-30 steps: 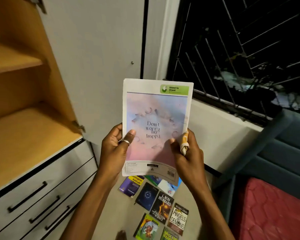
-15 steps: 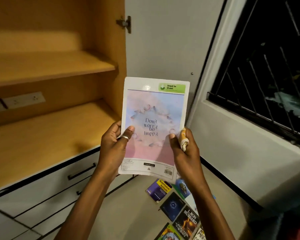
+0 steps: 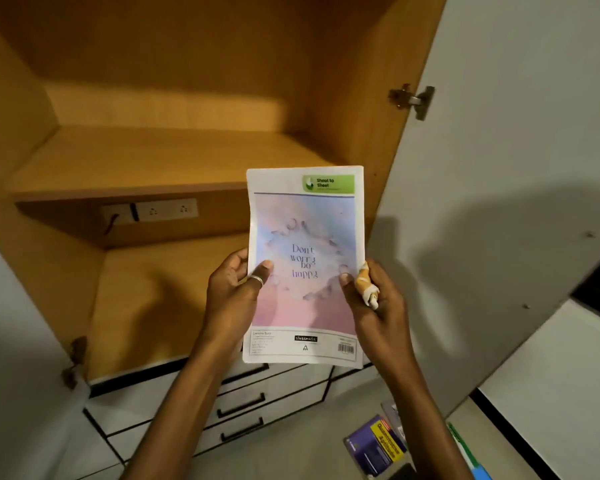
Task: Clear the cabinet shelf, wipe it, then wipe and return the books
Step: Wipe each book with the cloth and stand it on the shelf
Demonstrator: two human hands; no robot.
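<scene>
Head view looks into the open wooden cabinet (image 3: 354,81), whose lower shelf (image 3: 174,299) and upper shelf (image 3: 160,161) lie bare, with a white socket strip (image 3: 153,211) on the back wall between them. Its white door (image 3: 516,168) stands open at the right, and white drawers (image 3: 243,407) with black handles sit under the lower shelf. Upright in front of the lower shelf is a pastel notebook (image 3: 305,216) with "Don't worry be happy" on its cover. Left hand (image 3: 236,289) grips its left edge, thumb on the cover. Right hand (image 3: 374,303) grips its right edge, thumb on the cover, and also holds a small bunched cloth (image 3: 368,284) against that edge. On the floor at lower right lies a purple-and-yellow book (image 3: 378,445) beside others, partly cut off.
</scene>
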